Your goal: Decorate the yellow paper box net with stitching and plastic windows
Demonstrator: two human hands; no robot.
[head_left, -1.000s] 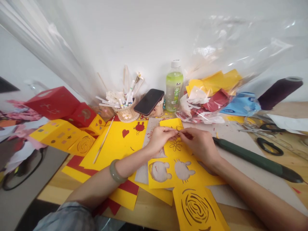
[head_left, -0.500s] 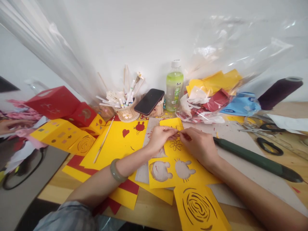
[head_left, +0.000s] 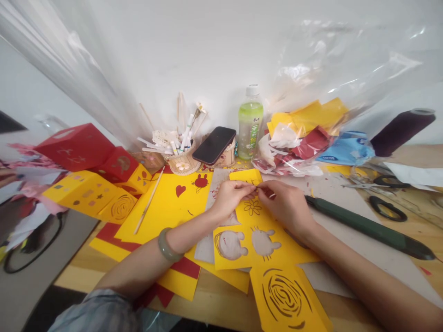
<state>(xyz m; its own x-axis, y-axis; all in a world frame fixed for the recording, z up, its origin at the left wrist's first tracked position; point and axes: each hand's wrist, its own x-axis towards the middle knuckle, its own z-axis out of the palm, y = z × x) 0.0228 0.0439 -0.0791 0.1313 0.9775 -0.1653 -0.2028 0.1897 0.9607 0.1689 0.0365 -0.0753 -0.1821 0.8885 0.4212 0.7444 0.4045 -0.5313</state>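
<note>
Directly in front of the bottle (head_left: 250, 127) lies the yellow cut-out sheet (head_left: 247, 222), over which the left hand (head_left: 232, 197) and right hand (head_left: 287, 205) pinch tightly, on what I cannot tell, and an uneven tug could tear the sheet's narrow strips.

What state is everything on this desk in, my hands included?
Left hand, fingers pinched together; anything held is too small to tell
Right hand, fingers bent, tips beside the left's; grip unclear
Yellow cutout sheet, spread out, animal shapes cut through
Bottle, upright, capped
Phone, screen dark, tilted
Marker basket, upright, filled
Plastic bag, stuffed with paper scraps
Red box, folded into shape
Dark green tool, lying down, unheld
</note>
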